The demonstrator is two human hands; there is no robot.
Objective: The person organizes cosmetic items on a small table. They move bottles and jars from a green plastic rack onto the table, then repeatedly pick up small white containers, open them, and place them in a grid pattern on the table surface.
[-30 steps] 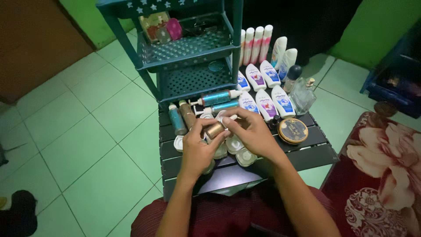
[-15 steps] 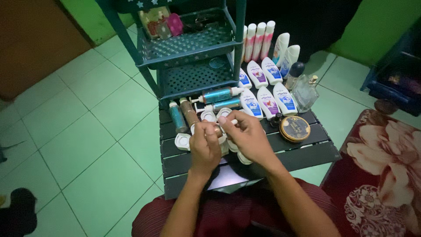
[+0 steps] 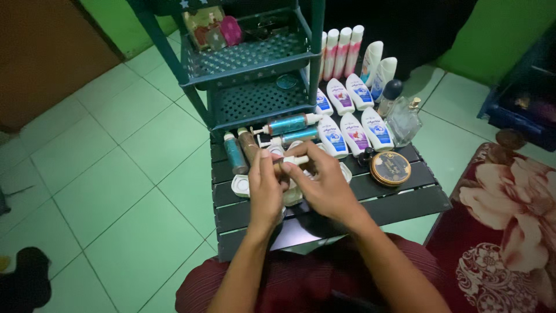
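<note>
Glossy plastic bottles [image 3: 354, 132], perforated plastic rack [image 3: 255, 75], slatted matt dark table [image 3: 405, 200].

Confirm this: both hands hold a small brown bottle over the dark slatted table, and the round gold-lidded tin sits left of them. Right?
Not quite. In the head view the round gold-lidded tin sits to the right of the hands, not left. Both the left hand and right hand hold the small brown bottle over the dark slatted table.

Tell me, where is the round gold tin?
The round gold tin sits on the dark slatted table, right of the right hand, in front of the white bottles.

Both hands, left hand [image 3: 265, 188] and right hand [image 3: 325, 184], grip a small brown bottle [image 3: 285, 168] above the black table [image 3: 405, 200].
</note>
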